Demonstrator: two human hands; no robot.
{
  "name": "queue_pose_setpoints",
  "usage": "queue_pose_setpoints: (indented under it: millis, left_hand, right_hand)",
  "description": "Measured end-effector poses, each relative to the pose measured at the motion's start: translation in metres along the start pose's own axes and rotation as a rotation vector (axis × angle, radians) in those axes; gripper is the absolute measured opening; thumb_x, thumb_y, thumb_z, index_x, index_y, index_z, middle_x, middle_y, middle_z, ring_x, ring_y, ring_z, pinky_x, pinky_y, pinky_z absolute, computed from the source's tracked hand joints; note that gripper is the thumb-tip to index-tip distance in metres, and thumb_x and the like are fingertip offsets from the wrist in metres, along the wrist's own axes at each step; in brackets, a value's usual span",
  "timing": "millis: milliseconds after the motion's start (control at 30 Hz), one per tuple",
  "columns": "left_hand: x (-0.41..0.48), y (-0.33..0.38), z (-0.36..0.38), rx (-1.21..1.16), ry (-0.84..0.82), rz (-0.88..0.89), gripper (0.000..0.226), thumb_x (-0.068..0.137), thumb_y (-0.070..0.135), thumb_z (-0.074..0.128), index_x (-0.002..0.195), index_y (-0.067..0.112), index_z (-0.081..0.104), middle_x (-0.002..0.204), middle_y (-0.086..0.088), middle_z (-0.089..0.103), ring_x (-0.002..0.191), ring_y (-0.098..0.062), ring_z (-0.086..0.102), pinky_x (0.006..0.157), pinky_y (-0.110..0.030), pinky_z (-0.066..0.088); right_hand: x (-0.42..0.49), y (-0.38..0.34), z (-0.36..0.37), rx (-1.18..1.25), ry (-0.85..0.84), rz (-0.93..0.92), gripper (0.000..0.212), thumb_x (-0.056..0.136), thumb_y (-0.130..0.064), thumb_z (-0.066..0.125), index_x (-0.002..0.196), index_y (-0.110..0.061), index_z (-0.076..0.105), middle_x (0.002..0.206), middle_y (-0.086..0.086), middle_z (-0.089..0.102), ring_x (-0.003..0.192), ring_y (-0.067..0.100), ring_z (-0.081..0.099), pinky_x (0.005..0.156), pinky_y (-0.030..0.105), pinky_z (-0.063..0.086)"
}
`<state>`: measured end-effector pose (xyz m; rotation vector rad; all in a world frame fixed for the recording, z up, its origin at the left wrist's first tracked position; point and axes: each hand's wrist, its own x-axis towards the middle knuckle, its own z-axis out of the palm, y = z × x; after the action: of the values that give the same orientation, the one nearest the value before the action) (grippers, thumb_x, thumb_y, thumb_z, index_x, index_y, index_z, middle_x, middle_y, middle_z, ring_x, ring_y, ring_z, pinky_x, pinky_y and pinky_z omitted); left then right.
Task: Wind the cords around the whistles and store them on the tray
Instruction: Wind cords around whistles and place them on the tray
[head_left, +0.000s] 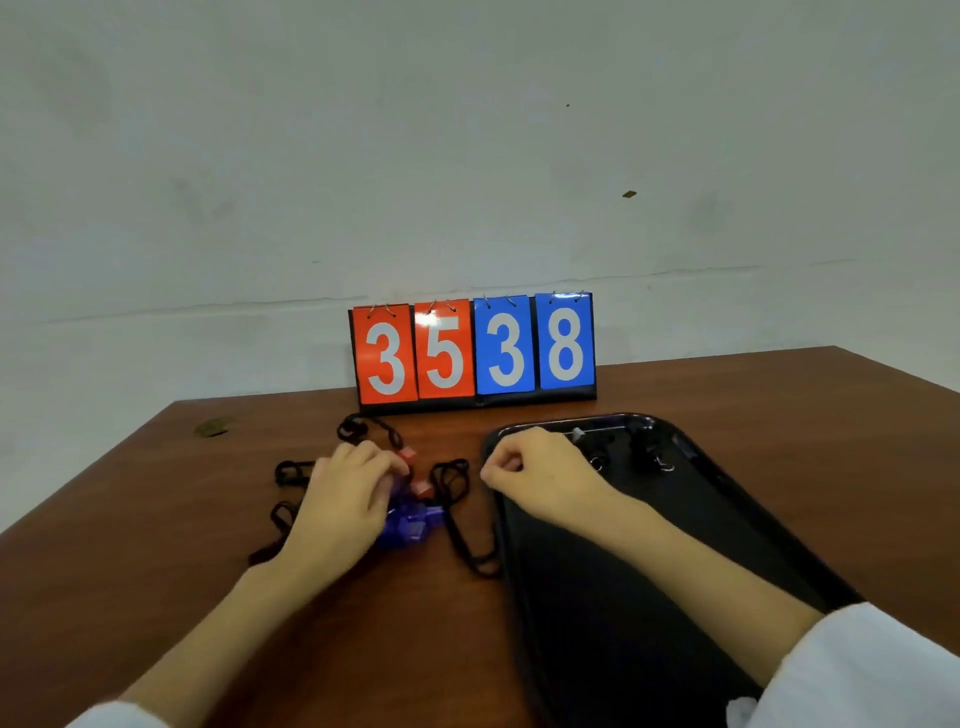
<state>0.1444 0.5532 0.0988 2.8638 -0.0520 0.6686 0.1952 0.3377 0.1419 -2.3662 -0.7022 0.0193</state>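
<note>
A heap of whistles lies on the brown table left of the black tray (727, 525): blue ones (410, 522) and red ones (422, 488), tangled in loose black cords (452, 483). My left hand (345, 499) rests on this heap with its fingers curled over the whistles; what it grips is hidden. My right hand (535, 475) hovers over the tray's left rim, its fingers closed into a loose fist with nothing visible in it. At the tray's far end lie wound whistles with black cords and metal clips (644, 452).
A flip scoreboard (472, 353) showing 35 and 38 stands at the table's back edge against the wall. Cord loops (358, 431) spread over the table behind and left of the heap. A small dark mark (212, 427) sits near the table's left corner.
</note>
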Motion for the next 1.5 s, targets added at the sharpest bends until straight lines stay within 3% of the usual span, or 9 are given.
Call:
queue_pose_setpoints:
  millis: [167,500,800,967,1067,1133,1233,1333,1500]
  left_hand:
    - [-0.035,-0.013,-0.006,-0.032,0.017,0.184,0.024,0.087,0.028,0.035,0.09,0.028,0.059,0.096,0.012,0.054,0.09,-0.007,0.046,0.076,-0.027,0.036]
    - [-0.041,-0.016,0.005,-0.004,0.01,0.177,0.029,0.082,0.039,0.051,0.107,0.027,0.056,0.098,0.013,0.054,0.093,-0.01,0.051,0.079,-0.024,0.035]
    - [-0.04,0.007,-0.001,-0.182,0.29,0.046,0.033,0.091,0.038,0.033,0.099,0.02,0.06,0.103,0.007,0.053,0.09,-0.006,0.047,0.075,-0.02,0.035]
    - [-0.05,0.024,-0.006,-0.417,0.242,0.046,0.004,0.095,0.03,0.045,0.099,0.03,0.047,0.083,0.011,0.059,0.069,-0.006,0.056,0.058,-0.025,0.046]
    - [-0.053,0.03,-0.011,-0.561,0.077,-0.096,0.026,0.093,0.02,0.054,0.108,0.033,0.037,0.079,0.003,0.065,0.073,-0.014,0.065,0.055,-0.02,0.048]
    - [-0.054,0.031,-0.015,-0.569,0.052,-0.165,0.025,0.093,0.018,0.054,0.105,0.033,0.039,0.088,0.001,0.067,0.087,-0.018,0.063,0.055,-0.014,0.045]
    - [-0.045,0.028,-0.025,-0.76,0.034,-0.325,0.018,0.092,0.014,0.055,0.096,0.03,0.049,0.079,-0.002,0.069,0.052,-0.01,0.059,0.045,-0.022,0.04]
    - [-0.031,0.014,-0.035,-0.994,0.095,-0.532,0.021,0.089,0.01,0.058,0.101,0.025,0.049,0.067,-0.008,0.065,0.036,-0.007,0.042,0.038,-0.023,0.034]
    - [-0.022,-0.012,-0.051,-1.219,0.156,-0.547,0.03,0.087,-0.004,0.056,0.108,0.014,0.045,0.041,0.002,0.044,0.033,-0.01,0.03,0.035,-0.024,0.027]
  right_hand:
    - [-0.002,-0.042,0.044,-0.082,-0.134,-0.096,0.016,0.082,-0.03,0.065,0.095,-0.021,0.067,0.097,-0.004,0.067,0.088,0.012,0.062,0.082,0.034,0.053]
    - [0.002,-0.045,0.069,-0.281,-0.028,-0.102,0.026,0.08,-0.03,0.068,0.104,-0.024,0.06,0.101,-0.006,0.05,0.096,0.014,0.054,0.074,0.023,0.042]
    - [-0.003,-0.057,0.044,0.9,-0.066,0.257,0.037,0.081,-0.024,0.07,0.114,-0.012,0.058,0.105,0.008,0.067,0.084,0.012,0.063,0.064,0.019,0.051]
    - [-0.013,-0.063,0.058,0.936,0.017,0.177,0.038,0.083,-0.029,0.068,0.116,-0.012,0.061,0.106,0.005,0.069,0.098,0.016,0.065,0.082,0.028,0.053]
    - [-0.015,-0.07,0.045,1.004,0.132,0.131,0.027,0.089,-0.029,0.058,0.113,-0.016,0.059,0.1,0.003,0.07,0.093,0.015,0.068,0.09,0.037,0.053]
    - [-0.014,-0.075,0.029,1.22,0.134,0.11,0.023,0.094,-0.029,0.049,0.11,-0.013,0.055,0.087,0.006,0.07,0.08,0.019,0.07,0.085,0.04,0.055]
    - [-0.014,-0.073,0.007,1.434,0.123,0.096,0.028,0.097,-0.035,0.04,0.111,-0.012,0.047,0.063,0.001,0.048,0.046,0.012,0.052,0.055,0.029,0.055]
    - [-0.014,-0.059,-0.006,1.251,0.144,0.1,0.033,0.095,-0.04,0.04,0.11,-0.012,0.047,0.056,-0.003,0.038,0.038,0.005,0.029,0.035,0.016,0.028]
    - [-0.015,-0.021,-0.001,0.274,0.295,-0.002,0.037,0.092,-0.045,0.043,0.118,-0.019,0.048,0.09,-0.007,0.06,0.077,0.001,0.058,0.056,0.011,0.039]
